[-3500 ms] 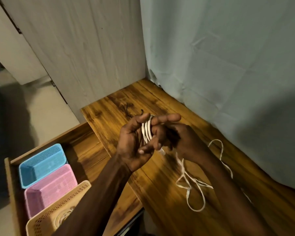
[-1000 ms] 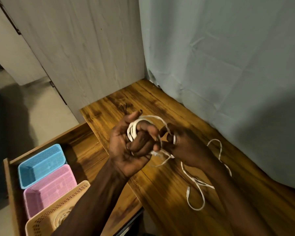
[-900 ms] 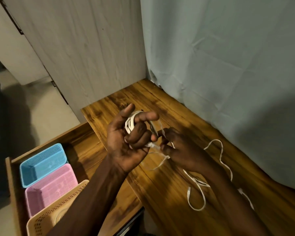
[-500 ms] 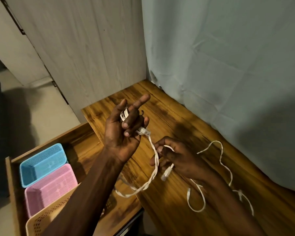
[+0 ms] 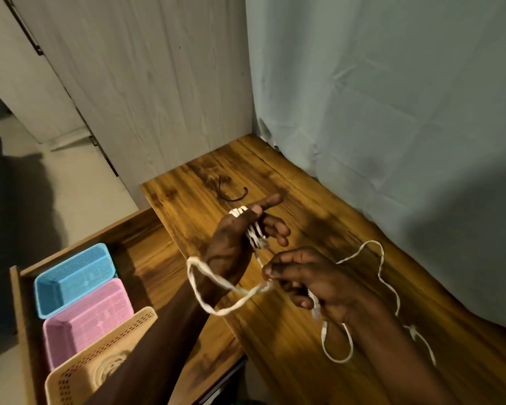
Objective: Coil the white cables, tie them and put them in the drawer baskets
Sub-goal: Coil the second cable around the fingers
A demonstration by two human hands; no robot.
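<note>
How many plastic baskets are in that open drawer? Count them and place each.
3. The blue mesh plastic basket sits farthest back, the pink mesh plastic basket in the middle, the beige perforated plastic basket nearest, partly hidden by the left forearm. More could lie out of frame.

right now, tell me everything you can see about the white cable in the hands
The cable is flat, white and looks like soft plastic. Several turns are wound around the left hand, over its fingers. From there a slack loop hangs in the air across the left wrist to the right hand, which pinches it. The loop touches neither the table nor the drawer.
</note>
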